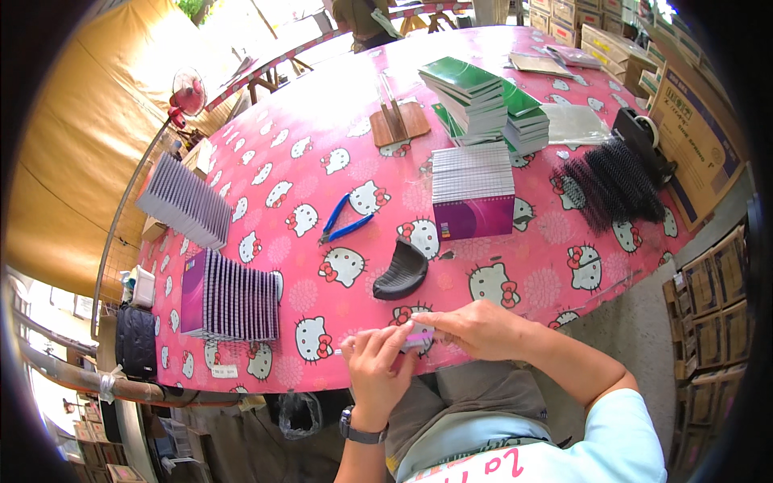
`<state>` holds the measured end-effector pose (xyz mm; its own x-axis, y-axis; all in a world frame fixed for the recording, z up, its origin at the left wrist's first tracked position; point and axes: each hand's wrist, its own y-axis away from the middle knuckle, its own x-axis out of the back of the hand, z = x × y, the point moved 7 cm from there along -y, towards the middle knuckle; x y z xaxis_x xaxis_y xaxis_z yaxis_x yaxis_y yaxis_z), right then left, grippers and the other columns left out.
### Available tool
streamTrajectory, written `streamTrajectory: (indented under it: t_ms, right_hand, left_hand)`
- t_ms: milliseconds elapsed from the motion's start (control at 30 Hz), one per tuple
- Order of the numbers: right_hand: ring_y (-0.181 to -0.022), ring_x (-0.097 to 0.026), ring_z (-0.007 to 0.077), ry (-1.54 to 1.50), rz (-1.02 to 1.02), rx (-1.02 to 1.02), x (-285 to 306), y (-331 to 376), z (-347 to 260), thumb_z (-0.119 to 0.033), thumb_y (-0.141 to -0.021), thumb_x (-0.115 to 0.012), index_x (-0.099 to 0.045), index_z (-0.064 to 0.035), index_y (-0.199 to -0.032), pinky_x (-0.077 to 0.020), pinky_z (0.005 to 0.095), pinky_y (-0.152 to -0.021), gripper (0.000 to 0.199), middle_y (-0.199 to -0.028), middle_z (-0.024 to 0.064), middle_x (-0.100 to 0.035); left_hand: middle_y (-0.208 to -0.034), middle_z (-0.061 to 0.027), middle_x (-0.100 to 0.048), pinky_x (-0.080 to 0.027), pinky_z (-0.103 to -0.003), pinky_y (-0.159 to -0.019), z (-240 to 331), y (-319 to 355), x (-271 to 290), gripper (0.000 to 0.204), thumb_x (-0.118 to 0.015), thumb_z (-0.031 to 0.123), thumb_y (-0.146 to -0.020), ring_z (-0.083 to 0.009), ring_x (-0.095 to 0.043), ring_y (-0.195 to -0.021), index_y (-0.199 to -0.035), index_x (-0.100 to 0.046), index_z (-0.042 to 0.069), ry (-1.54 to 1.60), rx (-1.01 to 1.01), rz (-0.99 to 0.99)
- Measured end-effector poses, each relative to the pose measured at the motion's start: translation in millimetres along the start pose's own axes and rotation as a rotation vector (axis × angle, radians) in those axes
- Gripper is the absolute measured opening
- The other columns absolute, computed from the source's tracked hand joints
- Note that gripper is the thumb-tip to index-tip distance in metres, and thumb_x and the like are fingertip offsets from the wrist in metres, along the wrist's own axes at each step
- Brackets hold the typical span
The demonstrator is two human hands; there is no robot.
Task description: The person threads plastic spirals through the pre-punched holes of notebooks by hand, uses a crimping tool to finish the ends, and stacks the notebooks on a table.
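the left hand [378, 369] grips a purple notebook [417, 341] at lower centre, probably to steady it; the right hand [487, 328] touches its upper edge, but i cannot tell its grip. beyond, blue-handled pliers [336, 213] lie at centre, perhaps for easy reach, left of stacked spiral notebooks [473, 217].

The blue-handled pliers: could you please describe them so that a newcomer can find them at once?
Start from the big pink table. Near its middle, left of the central purple-covered book stack and just beyond the curved black object, lie the pliers, handles spread into a V. Their bright blue handles set them apart from both neighbours.
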<state>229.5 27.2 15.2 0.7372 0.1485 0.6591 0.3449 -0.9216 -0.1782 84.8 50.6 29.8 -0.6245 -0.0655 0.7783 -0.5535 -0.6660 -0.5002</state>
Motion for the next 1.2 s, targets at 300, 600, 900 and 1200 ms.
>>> streamTrajectory:
  t_ms: [300,600,900,1200]
  right_hand:
    - [-0.086,-0.063,0.0371,-0.049,-0.096,-0.04,10.0,-31.4,27.5,-0.028,-0.088,-0.062,-0.043,-0.0096,-0.134,-0.052,0.044,-0.074,0.053,-0.108,0.0202,-0.062]
    - [-0.12,-0.046,0.0418,0.541,0.124,-0.064,-14.2,-78.0,66.1,-0.055,-0.073,-0.071,-0.056,-0.0137,-0.123,-0.039,0.0569,-0.095,0.067,-0.142,0.0245,-0.036]
    - [-0.115,-0.05,0.0428,0.413,0.214,-0.023,-20.6,-61.9,57.1,-0.056,-0.083,-0.06,-0.06,-0.0133,-0.117,-0.0427,0.0584,-0.09,0.055,-0.144,0.0255,-0.035]
    - [-0.118,-0.051,0.0366,0.16,0.261,0.003,-20.3,-58.8,51.7,-0.047,-0.081,-0.067,-0.066,-0.0073,-0.108,-0.0427,0.047,-0.096,0.048,-0.135,0.0215,-0.048]
  left_hand:
    - [-0.091,-0.0021,-0.065,-0.034,-0.037,-0.084,13.3,6.2,-10.6,0.027,-0.075,0.023,-0.072,-0.0205,-0.058,-0.084,-0.094,-0.067,0.012,0.068,-0.084,-0.046]
    - [-0.095,-0.004,-0.067,-0.034,-0.043,-0.093,12.1,5.5,-11.3,0.02,-0.068,0.017,-0.074,-0.0233,-0.061,-0.093,-0.094,-0.068,0.014,0.062,-0.138,-0.089]
    - [-0.104,-0.0065,-0.066,-0.026,-0.052,-0.103,10.5,3.7,-9.3,0.015,-0.065,0.014,-0.08,-0.0271,-0.059,-0.101,-0.095,-0.063,0.014,0.144,-0.061,-0.075]
    - [-0.098,0.0003,-0.066,-0.016,-0.045,-0.105,-1.7,6.9,-3.3,0.029,-0.078,0.034,-0.069,-0.0196,-0.06,-0.095,-0.089,-0.067,0.016,-0.015,-0.131,0.04]
